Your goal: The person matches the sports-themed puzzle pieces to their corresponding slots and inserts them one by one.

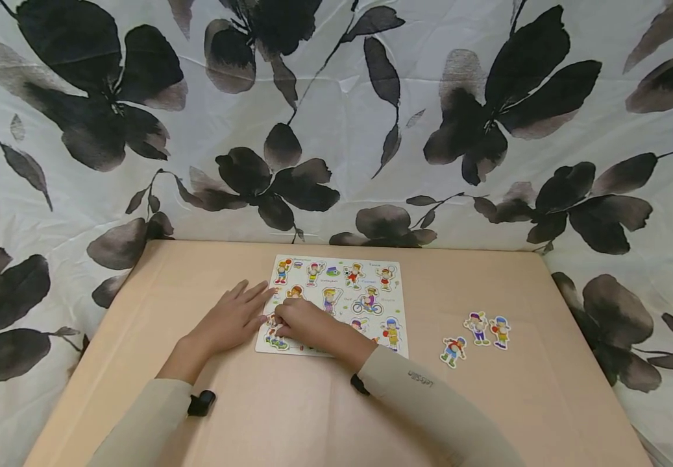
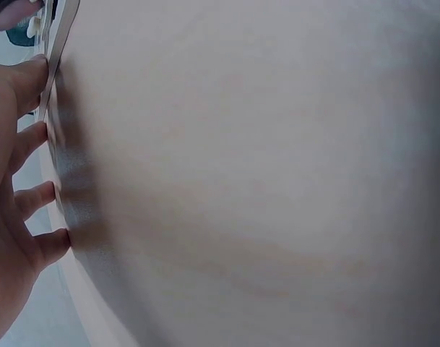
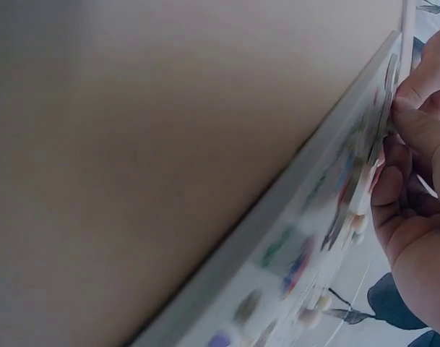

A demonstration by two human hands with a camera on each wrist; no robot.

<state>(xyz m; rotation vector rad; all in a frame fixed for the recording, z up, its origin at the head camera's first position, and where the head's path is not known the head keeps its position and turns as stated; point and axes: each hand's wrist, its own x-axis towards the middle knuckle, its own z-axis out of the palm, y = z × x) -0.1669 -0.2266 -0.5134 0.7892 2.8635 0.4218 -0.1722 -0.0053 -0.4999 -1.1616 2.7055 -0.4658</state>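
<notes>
A white puzzle board (image 1: pixel 400 308) printed with small cartoon sports figures lies flat on the table. My left hand (image 1: pixel 228 319) spreads its fingers at the board's left edge, some fingertips touching the table beside it. Over the lower left part of the board, my right hand (image 1: pixel 309 324) has its fingers curled. In the right wrist view its thumb and forefinger pinch a thin puzzle piece (image 3: pixel 385 119) at the board's surface; the fingers cover much of that piece. A colourful figure (image 1: pixel 276 340) shows just below this hand on the board.
Three loose figure pieces lie right of the board: one with a red top (image 1: pixel 453 352), one in purple (image 1: pixel 477 328), one in yellow (image 1: pixel 500 333). The light wooden table (image 1: pixel 278 415) meets a flower-printed cloth (image 1: pixel 359 117) at its back edge.
</notes>
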